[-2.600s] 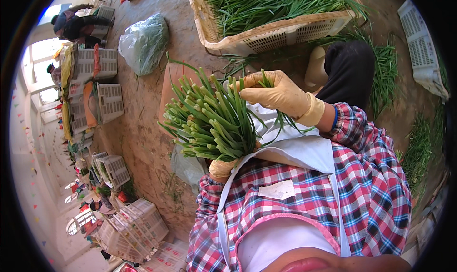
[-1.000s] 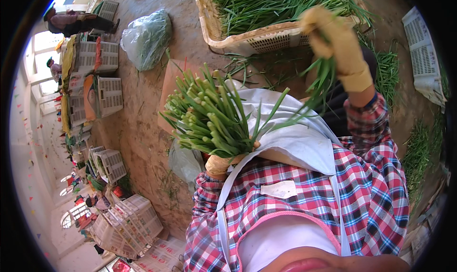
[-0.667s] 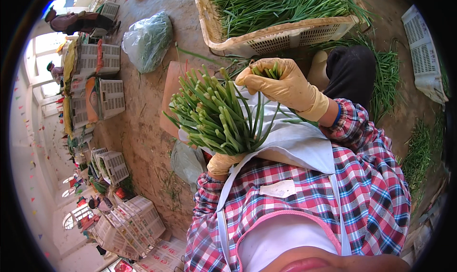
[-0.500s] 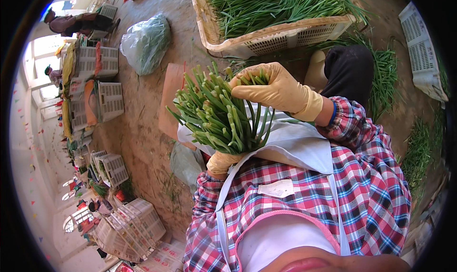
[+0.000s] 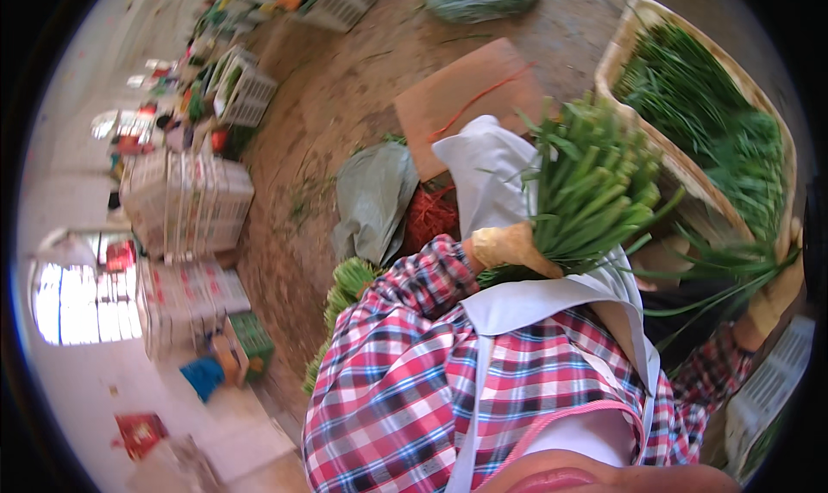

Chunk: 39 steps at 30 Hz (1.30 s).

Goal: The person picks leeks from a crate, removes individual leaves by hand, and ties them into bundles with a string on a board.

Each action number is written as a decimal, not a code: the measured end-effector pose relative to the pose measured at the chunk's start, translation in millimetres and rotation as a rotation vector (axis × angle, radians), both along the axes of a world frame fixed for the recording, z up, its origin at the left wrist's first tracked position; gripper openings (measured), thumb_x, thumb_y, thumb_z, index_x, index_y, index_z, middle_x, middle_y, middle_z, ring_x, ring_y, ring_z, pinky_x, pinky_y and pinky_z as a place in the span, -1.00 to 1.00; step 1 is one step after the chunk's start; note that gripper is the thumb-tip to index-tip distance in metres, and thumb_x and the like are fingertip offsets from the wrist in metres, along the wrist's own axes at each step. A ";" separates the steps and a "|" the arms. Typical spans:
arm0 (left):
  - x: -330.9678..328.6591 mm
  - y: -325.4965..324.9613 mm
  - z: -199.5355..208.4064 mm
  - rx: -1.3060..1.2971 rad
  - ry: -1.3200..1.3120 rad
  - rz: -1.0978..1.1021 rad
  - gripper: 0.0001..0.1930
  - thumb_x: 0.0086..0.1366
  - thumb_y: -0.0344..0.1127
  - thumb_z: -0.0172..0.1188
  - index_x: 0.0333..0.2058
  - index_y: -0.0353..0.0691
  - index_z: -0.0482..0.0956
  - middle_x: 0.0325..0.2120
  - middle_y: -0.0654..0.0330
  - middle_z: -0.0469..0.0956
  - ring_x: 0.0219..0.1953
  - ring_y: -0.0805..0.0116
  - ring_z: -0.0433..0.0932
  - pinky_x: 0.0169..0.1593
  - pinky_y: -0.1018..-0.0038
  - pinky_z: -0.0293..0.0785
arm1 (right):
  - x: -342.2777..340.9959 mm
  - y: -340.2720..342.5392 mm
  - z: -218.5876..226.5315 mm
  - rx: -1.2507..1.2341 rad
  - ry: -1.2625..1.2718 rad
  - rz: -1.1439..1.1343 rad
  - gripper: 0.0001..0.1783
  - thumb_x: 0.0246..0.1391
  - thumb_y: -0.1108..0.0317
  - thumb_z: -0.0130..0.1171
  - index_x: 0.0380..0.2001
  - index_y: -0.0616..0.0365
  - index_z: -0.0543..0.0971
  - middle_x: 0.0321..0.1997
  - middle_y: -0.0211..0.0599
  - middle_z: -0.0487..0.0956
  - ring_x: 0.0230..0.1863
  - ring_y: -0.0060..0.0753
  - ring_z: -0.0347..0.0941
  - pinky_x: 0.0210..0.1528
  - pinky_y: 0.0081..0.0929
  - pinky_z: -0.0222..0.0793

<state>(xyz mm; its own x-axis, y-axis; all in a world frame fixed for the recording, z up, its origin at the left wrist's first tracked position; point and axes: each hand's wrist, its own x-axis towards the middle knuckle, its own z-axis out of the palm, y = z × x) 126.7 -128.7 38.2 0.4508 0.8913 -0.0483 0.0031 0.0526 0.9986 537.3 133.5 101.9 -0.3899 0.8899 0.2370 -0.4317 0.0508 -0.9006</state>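
Observation:
My left hand (image 5: 515,247), in a pale yellow glove, is wrapped round the lower part of a thick bunch of green chives (image 5: 595,187), cut ends pointing up. The bunch stands over the pale apron on my lap. Off to the far right, my gloved right hand (image 5: 770,301) is closed on a few loose chives (image 5: 733,273), whose long leaves trail back toward me; its fingers are partly blurred. Beyond that hand lies a big cream plastic crate (image 5: 611,66) filled with chives.
A brown board (image 5: 470,96) with a red string on it lies ahead. Nearby are a heap of red strings (image 5: 429,217) and a grey-green plastic sheet (image 5: 373,195). More bunches (image 5: 349,279) lie by my left elbow. Stacked crates (image 5: 190,204) stand left; another crate (image 5: 770,381) sits lower right.
My right hand has left the top of the bunch and swung far right beside the crate. The view has turned, so the bunch and left hand appear further right.

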 end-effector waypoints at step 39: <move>17.4 -30.5 30.3 -0.309 -0.418 0.066 -0.57 0.01 -0.44 0.46 -0.10 -0.29 0.56 -0.30 0.14 0.60 -0.26 0.33 0.56 -0.14 0.40 0.52 | -151.5 -103.6 14.1 -0.039 -0.286 0.092 -0.69 0.24 0.43 0.15 0.04 0.24 0.54 -0.52 -0.61 0.49 -0.70 -0.86 0.11 -0.66 -0.80 0.00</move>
